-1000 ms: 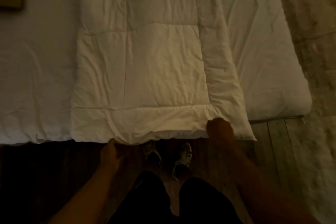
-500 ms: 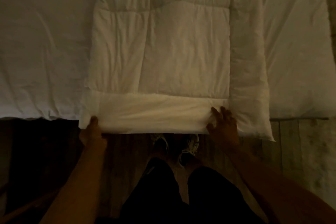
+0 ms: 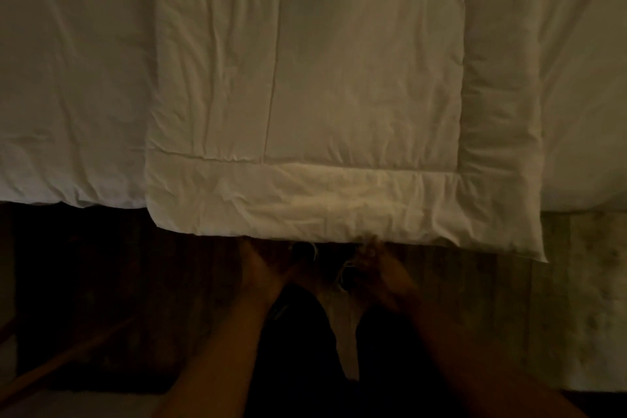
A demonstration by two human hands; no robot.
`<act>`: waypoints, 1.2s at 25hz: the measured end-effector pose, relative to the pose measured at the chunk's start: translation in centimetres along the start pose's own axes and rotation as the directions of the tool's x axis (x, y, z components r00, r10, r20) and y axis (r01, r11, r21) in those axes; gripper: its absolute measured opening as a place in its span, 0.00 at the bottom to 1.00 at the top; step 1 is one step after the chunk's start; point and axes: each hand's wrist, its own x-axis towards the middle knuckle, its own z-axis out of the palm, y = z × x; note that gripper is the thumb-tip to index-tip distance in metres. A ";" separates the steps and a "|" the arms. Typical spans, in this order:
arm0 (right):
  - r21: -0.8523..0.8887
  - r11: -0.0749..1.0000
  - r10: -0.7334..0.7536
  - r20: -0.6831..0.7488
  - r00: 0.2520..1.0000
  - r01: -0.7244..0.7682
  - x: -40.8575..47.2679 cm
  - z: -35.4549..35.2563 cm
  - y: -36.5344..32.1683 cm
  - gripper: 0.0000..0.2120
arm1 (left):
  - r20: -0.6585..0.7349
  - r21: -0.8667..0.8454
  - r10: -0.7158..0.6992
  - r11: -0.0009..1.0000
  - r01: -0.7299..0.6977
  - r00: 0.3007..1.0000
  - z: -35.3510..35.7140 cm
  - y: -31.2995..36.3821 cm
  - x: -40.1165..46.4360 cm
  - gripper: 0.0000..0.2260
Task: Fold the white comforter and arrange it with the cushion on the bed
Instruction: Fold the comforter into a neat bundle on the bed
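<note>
Below, one comforter [image 3: 339, 95], one bed [image 3: 68, 78], two hands

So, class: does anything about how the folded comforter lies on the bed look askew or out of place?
Yes. The comforter overhangs the near edge of the bed, its near right corner drooping lowest over the floor. It is also creased. No damage or spill shows.
</note>
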 end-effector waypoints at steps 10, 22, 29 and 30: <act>0.274 0.907 -0.333 0.008 0.943 0.318 2.9 2.1 -3.6 0.31 | 0.148 0.260 -0.111 0.963 0.069 0.983 7.0 -8.0 -0.2 0.11; 0.329 0.898 -0.378 0.232 0.896 0.293 -0.4 3.8 -6.1 0.34 | 0.457 -0.356 0.123 0.933 0.054 0.881 12.2 -7.3 -1.7 0.30; 0.488 0.707 -0.584 -0.004 0.812 0.511 -2.1 1.6 -8.2 0.32 | 0.085 -0.528 0.326 0.816 -0.235 0.941 11.1 -2.3 0.0 0.22; 0.494 0.699 -0.577 -0.037 0.816 0.517 -1.9 1.0 -8.1 0.32 | 0.047 -0.525 0.351 0.805 -0.276 0.935 10.2 -1.5 0.1 0.21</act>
